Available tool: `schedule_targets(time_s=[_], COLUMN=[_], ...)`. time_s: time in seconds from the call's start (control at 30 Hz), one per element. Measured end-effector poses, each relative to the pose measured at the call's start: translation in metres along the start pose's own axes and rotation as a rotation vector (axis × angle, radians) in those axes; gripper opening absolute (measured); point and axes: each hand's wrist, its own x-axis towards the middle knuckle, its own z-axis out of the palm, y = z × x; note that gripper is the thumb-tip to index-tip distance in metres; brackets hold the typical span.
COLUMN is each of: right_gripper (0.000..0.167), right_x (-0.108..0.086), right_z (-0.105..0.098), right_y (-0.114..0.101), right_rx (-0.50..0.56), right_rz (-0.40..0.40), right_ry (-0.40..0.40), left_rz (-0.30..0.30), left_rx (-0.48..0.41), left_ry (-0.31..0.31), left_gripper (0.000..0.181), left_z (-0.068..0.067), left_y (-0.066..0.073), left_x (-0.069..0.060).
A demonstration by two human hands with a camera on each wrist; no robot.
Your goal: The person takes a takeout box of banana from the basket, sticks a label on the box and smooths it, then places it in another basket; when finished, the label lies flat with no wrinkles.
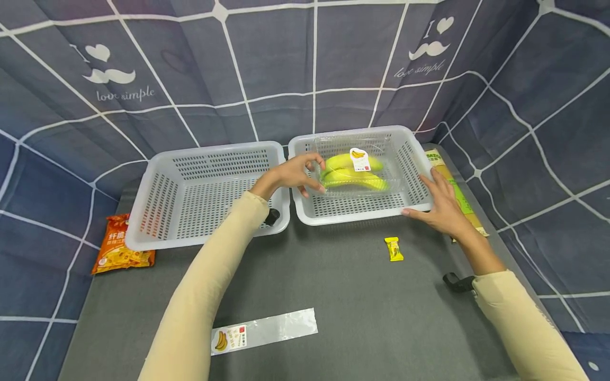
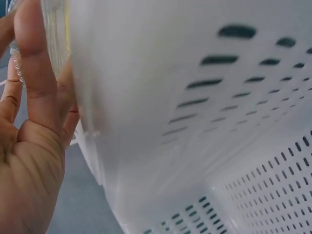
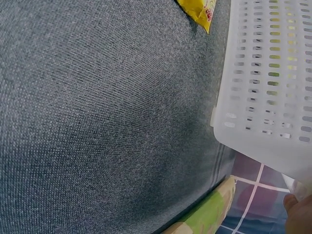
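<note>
A clear plastic box (image 1: 394,159) of green-yellow bananas (image 1: 352,177), with a white banana label (image 1: 360,160) on top, lies in the right-hand white basket (image 1: 350,215). At the box's left end my left hand (image 1: 297,172) holds it, thumb nearer me and fingers farther back. The left wrist view has this hand (image 2: 34,141) at the clear plastic, close beside a white basket wall (image 2: 112,97). My right hand (image 1: 440,206) grips the right basket's front right corner by the rim. Only a fingertip (image 3: 295,209) of it shows in the right wrist view.
Left of it stands another white basket (image 1: 157,244), partly over an orange snack bag (image 1: 119,246). A small yellow wrapped sweet (image 1: 394,248) lies in front of the right basket. A green-yellow packet (image 1: 464,198) lies to the right. Nearer me is a clear strip with a banana label (image 1: 281,327).
</note>
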Motion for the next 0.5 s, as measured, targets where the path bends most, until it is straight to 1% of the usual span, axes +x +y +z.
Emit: schedule_targets(time_s=[0.07, 0.23, 0.37, 0.5], right_gripper=[0.107, 0.111, 0.113, 0.111], right_x=[0.0, 0.001, 0.001, 0.001], right_z=[-0.001, -0.001, 0.0, 0.001], right_y=[0.0, 0.001, 0.002, 0.003], right_rx=[-0.002, -0.012, -0.01, -0.003], right_rz=[0.0, -0.004, -0.002, -0.005], right_ry=[0.002, 0.008, 0.011, 0.011], left_rz=[-0.009, -0.016, -0.047, -0.089], left_rx=[-0.005, 0.023, 0.036, 0.045], left_ry=[-0.008, -0.016, -0.033, -0.065], left_gripper=[0.056, 0.056, 0.057, 0.06], left_z=[0.003, 0.009, 0.012, 0.013], left_y=[-0.001, -0.002, 0.0, 0.002], left_x=[0.001, 0.004, 0.005, 0.003])
